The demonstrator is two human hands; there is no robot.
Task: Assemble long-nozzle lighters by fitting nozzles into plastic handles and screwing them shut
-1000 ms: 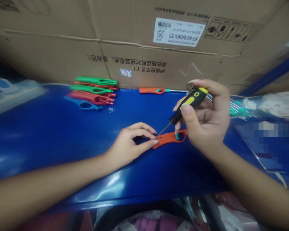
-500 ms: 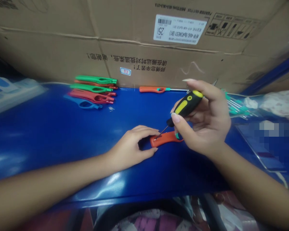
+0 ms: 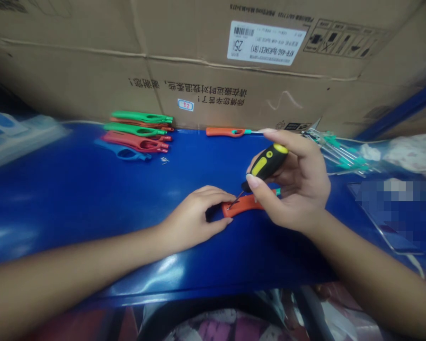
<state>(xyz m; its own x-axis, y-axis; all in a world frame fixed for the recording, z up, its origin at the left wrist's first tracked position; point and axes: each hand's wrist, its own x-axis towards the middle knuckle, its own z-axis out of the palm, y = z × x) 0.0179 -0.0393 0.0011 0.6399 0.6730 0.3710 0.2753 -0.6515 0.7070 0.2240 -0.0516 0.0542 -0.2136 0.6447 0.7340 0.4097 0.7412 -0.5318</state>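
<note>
My left hand (image 3: 193, 213), whose fingertips a second ago met at the screwdriver's tip, now has thumb and fingers parted, pinching the near-left end of the orange casing (image 3: 247, 204) from either side; I judge that it steadies only the casing, leaving the tip exposed. My right hand (image 3: 296, 182) grips the screwdriver (image 3: 263, 166), whose handle has shifted leftward and lower, its shaft slanting to the casing's end. The casing lies on the glossy blue table (image 3: 92, 203). Behind stands a cardboard box (image 3: 92, 66); before it, coloured handles (image 3: 137, 136) at left, an orange lighter (image 3: 218, 132) at centre, and metal rods (image 3: 342, 154) at right.
</note>
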